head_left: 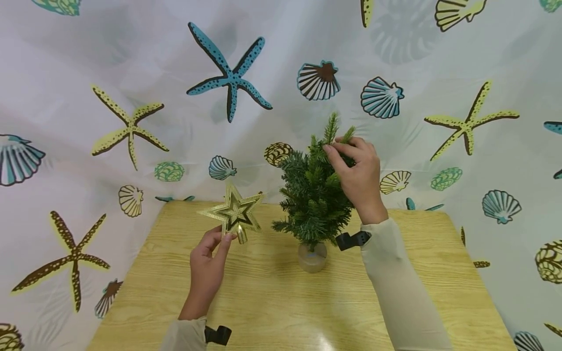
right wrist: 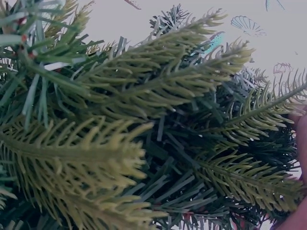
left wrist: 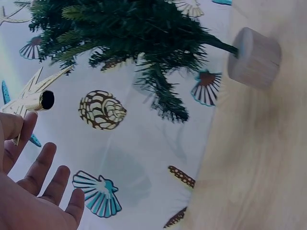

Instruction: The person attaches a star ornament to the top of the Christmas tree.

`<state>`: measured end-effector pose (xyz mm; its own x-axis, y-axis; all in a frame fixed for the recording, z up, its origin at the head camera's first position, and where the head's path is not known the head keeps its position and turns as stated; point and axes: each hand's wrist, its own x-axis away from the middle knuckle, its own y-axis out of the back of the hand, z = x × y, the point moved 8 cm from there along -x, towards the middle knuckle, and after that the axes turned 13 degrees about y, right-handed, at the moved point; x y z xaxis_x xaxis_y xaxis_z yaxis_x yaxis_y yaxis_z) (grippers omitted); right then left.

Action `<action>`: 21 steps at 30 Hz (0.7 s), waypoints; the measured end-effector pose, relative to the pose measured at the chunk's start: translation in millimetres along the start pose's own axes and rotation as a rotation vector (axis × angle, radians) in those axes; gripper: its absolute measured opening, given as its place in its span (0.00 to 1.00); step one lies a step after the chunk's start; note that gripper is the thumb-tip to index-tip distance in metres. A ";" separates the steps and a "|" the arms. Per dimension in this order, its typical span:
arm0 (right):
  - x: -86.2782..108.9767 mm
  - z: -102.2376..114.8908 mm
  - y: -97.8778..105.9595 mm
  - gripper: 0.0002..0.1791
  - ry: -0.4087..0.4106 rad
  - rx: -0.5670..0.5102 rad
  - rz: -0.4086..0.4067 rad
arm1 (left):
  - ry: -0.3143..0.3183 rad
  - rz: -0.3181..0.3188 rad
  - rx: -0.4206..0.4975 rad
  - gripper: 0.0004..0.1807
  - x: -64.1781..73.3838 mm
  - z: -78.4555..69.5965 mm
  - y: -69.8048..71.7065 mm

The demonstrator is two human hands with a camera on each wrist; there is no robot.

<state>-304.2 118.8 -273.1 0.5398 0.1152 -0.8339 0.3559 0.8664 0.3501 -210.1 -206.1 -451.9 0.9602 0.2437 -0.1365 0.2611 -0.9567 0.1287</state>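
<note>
Holding the star [head_left: 235, 210]: the left hand [head_left: 208, 265] pinched its lower edge with thumb and fingertip, other fingers loosely spread; so slight a grip, I judged, could let it twist or drop at a knock.
Star's place: up off the table [head_left: 250, 302], left of the tree [head_left: 312, 207], not touching it.
Right hand [head_left: 360, 173]: curled, thumb and fingers closed about a top twig [head_left: 331, 127]; too hard a tug might bend it.
Tree: upright, on a small round base [head_left: 312, 258] that no hand steadied, so it could tip.
</note>
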 end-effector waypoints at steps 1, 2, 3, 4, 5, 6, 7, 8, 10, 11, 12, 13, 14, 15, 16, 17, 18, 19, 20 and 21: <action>0.2 0.2 0.3 0.14 0.002 -0.001 -0.001 | 0.002 -0.002 0.015 0.10 -2.6 -2.5 -1.5; 0.5 0.3 0.7 0.14 0.001 -0.002 -0.002 | 0.004 -0.006 0.032 0.10 -4.9 -5.2 -3.2; 0.8 0.4 0.9 0.14 0.002 -0.002 -0.003 | 0.003 -0.010 0.048 0.10 -7.2 -7.7 -4.9; 1.2 0.3 1.1 0.14 0.002 -0.003 -0.004 | 0.004 -0.014 0.060 0.10 -8.9 -10.9 -6.8; 1.6 0.2 1.4 0.14 0.001 -0.002 -0.004 | 0.002 -0.017 0.072 0.11 -10.7 -13.7 -8.8; 1.9 0.1 1.5 0.14 0.000 -0.001 -0.003 | 0.003 -0.021 0.078 0.11 -12.3 -16.1 -10.7; 2.2 0.2 1.5 0.14 0.001 -0.001 -0.003 | -0.001 -0.025 0.082 0.11 -13.9 -19.1 -12.6; 2.5 -0.1 1.5 0.14 0.001 0.000 -0.003 | -0.006 -0.024 0.085 0.11 -15.5 -22.7 -14.6; 2.5 -0.6 1.4 0.14 0.004 0.005 -0.003 | -0.018 -0.019 0.086 0.11 -18.3 -30.8 -19.0; 2.5 -0.4 1.2 0.14 0.007 0.008 -0.002 | -0.028 -0.018 0.089 0.10 -20.2 -34.4 -20.9; 2.4 -0.5 0.9 0.14 0.009 0.008 -0.002 | -0.038 -0.019 0.093 0.10 -21.5 -38.5 -22.6; 2.4 -0.6 0.6 0.14 0.012 0.008 -0.002 | -0.052 -0.021 0.102 0.11 -23.1 -42.3 -24.5; 2.2 -0.5 0.4 0.14 0.015 0.008 -0.002 | -0.066 -0.021 0.117 0.11 -24.7 -46.1 -26.5; 2.2 -0.5 0.4 0.14 0.015 0.006 -0.004 | -0.077 -0.026 0.128 0.11 -25.8 -49.4 -28.4; 2.1 -0.5 0.1 0.14 0.016 0.005 -0.003 | -0.089 -0.028 0.140 0.11 -26.7 -52.3 -30.5; 2.2 -0.3 0.2 0.13 0.018 0.004 -0.003 | -0.100 -0.028 0.153 0.11 -27.8 -54.4 -33.0; 2.3 -0.4 0.3 0.13 0.017 0.003 -0.003 | -0.109 -0.025 0.168 0.11 -28.7 -56.7 -36.0; 2.3 -0.3 0.6 0.13 0.016 0.002 -0.004 | -0.118 -0.022 0.180 0.11 -29.2 -59.2 -39.0; 2.3 -0.3 0.9 0.13 0.015 0.003 -0.003 | -0.126 -0.018 0.189 0.11 -29.5 -61.9 -41.9; 2.5 -0.2 1.2 0.13 0.014 0.003 -0.004 | -0.131 -0.016 0.192 0.11 -29.8 -64.2 -44.7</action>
<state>-302.6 120.3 -274.8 0.5277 0.1182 -0.8412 0.3603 0.8656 0.3477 -244.1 -160.3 -390.5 0.9319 0.2481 -0.2647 0.2404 -0.9687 -0.0617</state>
